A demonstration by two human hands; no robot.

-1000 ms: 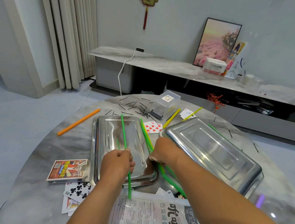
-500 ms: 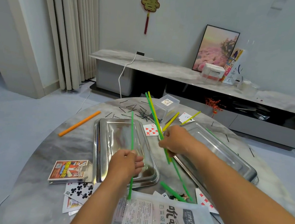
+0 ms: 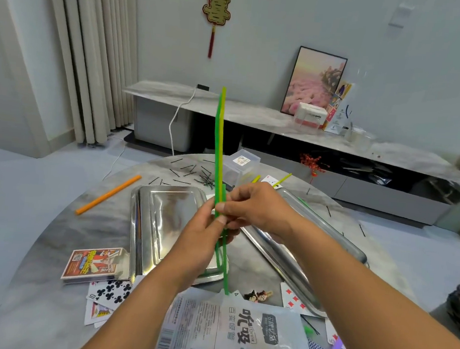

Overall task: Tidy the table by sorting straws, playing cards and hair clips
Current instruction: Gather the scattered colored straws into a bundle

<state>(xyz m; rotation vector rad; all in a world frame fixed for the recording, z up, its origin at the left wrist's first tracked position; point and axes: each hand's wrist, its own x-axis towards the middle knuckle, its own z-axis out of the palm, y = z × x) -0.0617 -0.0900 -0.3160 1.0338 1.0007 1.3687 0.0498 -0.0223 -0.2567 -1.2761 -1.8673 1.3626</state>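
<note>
We hold a bunch of green and yellow straws (image 3: 219,146) nearly upright above the table (image 3: 53,232), our left hand (image 3: 205,233) and right hand (image 3: 251,206) both curled round its middle, fingers pinching it from either side, its lower ends reaching the plastic straw bag (image 3: 227,334) at the near edge. Under our hands lie two steel trays (image 3: 148,223). An orange straw (image 3: 109,194) rests to the left, hair clips (image 3: 195,175) are scattered at the far side, and playing cards (image 3: 108,292) sit beside a card box (image 3: 92,264).
</note>
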